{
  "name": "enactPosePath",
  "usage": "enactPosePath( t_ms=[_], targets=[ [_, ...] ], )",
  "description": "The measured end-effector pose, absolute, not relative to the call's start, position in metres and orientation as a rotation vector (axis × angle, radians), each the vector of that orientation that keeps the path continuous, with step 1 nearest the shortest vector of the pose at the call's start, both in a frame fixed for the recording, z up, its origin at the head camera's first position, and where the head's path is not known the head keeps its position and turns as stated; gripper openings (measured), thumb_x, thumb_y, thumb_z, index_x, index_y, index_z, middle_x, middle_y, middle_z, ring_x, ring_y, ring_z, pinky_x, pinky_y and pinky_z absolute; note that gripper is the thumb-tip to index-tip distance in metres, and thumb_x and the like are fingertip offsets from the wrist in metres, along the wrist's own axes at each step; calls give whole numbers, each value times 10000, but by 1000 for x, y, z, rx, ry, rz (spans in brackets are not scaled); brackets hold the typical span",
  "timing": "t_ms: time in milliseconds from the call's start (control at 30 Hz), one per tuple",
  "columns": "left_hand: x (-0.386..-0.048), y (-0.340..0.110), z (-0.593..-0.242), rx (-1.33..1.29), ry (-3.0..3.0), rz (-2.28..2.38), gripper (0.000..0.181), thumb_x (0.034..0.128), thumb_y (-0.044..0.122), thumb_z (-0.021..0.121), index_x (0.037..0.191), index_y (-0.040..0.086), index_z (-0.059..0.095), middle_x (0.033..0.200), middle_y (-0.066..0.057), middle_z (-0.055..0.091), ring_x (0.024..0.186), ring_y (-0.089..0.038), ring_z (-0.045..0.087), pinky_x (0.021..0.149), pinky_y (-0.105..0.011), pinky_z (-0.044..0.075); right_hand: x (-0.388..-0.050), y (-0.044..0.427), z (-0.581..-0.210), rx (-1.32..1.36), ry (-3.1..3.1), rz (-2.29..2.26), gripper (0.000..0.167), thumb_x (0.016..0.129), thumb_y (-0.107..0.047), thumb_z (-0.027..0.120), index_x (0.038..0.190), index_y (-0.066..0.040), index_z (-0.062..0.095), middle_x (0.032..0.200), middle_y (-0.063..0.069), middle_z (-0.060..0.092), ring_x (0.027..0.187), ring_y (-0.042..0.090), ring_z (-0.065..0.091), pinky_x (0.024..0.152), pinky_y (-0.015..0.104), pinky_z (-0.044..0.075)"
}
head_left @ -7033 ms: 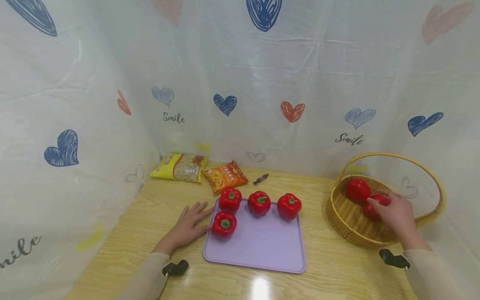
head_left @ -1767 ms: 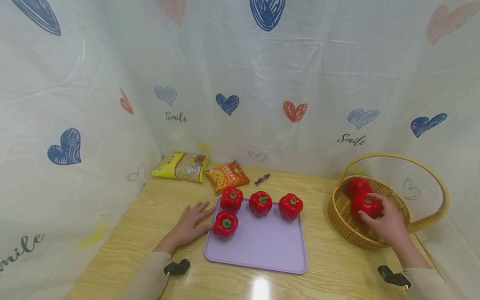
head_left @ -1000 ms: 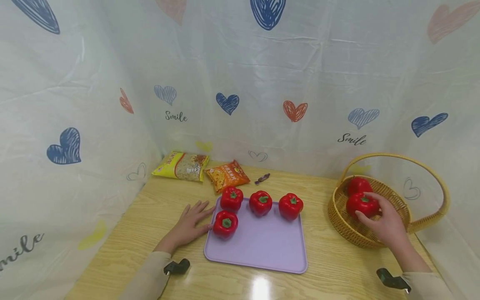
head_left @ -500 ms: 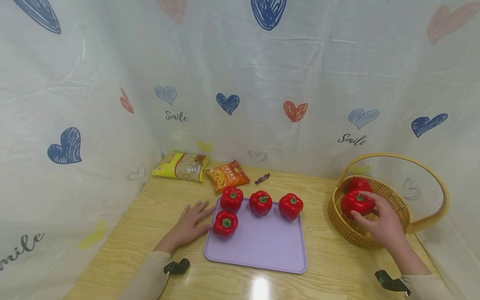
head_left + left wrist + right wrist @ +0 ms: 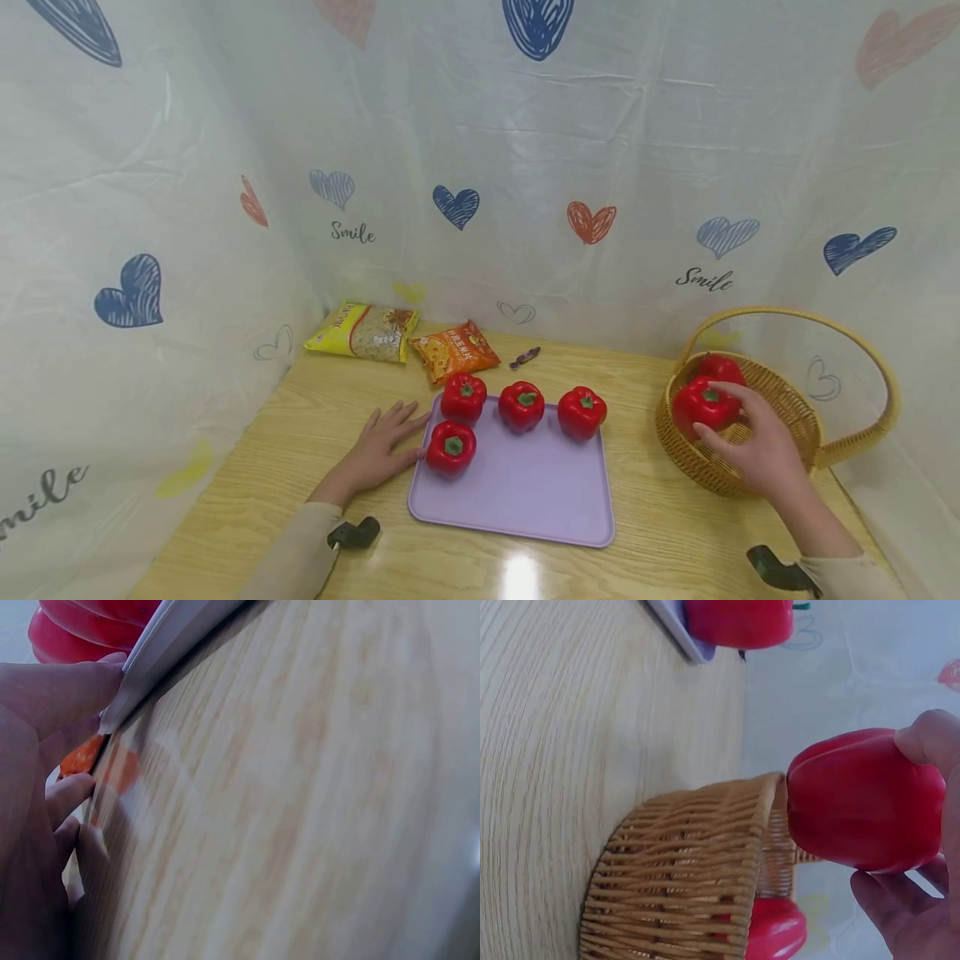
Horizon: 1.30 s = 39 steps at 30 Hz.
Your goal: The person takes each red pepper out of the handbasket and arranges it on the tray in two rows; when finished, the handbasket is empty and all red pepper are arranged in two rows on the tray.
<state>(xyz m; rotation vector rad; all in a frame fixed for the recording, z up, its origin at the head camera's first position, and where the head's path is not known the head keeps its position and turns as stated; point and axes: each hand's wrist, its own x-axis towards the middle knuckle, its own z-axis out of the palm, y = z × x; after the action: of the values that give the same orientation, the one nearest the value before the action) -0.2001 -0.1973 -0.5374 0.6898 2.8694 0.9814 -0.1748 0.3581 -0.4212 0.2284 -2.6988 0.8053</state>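
My right hand [image 5: 765,442] grips a red bell pepper [image 5: 705,406] above the wicker basket [image 5: 693,462]. In the right wrist view this pepper [image 5: 866,799] is held between thumb and fingers, higher than the basket's rim [image 5: 769,787]. A second red pepper [image 5: 722,368] lies inside, towards the back. My left hand [image 5: 378,454] rests on the table with fingers spread, touching the left edge of the lilac tray [image 5: 525,492]. Several red peppers sit on that tray: one pepper [image 5: 451,448] near my left thumb, the others along the far edge, such as the right-hand pepper [image 5: 581,412].
Behind the tray lie a yellow snack bag [image 5: 363,333], an orange snack bag [image 5: 455,352] and a small wrapped candy [image 5: 524,358]. The basket's tall handle [image 5: 862,350] arches over its right side. A curtain [image 5: 480,283] printed with hearts encloses the table.
My right hand has taken a pepper from inside the basket, lifted it, and shifted it left towards the basket's left rim. My left hand and the tray have stayed in place.
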Motion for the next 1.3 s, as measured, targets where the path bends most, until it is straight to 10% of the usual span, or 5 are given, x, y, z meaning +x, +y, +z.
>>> enactPosePath(
  t_ms=[567, 800, 1033, 1300],
  targets=[
    [-200, -197, -538, 689, 2863, 979, 631, 972, 461, 639, 1523, 187, 500, 1610, -172, 368, 1529, -433, 172, 1214, -647, -10, -168, 336, -423, 364, -2641, 822, 660, 772, -118, 893, 1346, -103, 568, 1254, 149, 600, 1023, 360, 626, 802, 17, 407],
    [-200, -197, -536, 702, 2868, 987, 628, 970, 444, 649, 1521, 179, 503, 1605, -182, 372, 1523, -446, 181, 1209, -656, -5, -165, 324, -429, 413, -2621, 853, 671, 761, -116, 902, 1349, -115, 581, 1289, 122, 608, 1091, -14, 499, 840, -6, 400],
    [-200, -198, -537, 702, 2864, 996, 628, 969, 442, 652, 1522, 184, 502, 1604, -184, 374, 1523, -447, 179, 1207, -660, -8, -162, 313, -434, 442, -2652, 842, 698, 746, -132, 915, 1354, -118, 573, 1327, 132, 597, 1136, 289, 578, 846, 68, 472],
    [-200, -197, -536, 691, 2856, 996, 630, 971, 448, 646, 1525, 186, 498, 1608, -181, 368, 1526, -446, 171, 1207, -660, -13, -162, 301, -442, 532, -2581, 896, 708, 711, -38, 915, 1336, -126, 594, 1333, 82, 604, 1147, -96, 469, 876, 58, 467]
  ],
)
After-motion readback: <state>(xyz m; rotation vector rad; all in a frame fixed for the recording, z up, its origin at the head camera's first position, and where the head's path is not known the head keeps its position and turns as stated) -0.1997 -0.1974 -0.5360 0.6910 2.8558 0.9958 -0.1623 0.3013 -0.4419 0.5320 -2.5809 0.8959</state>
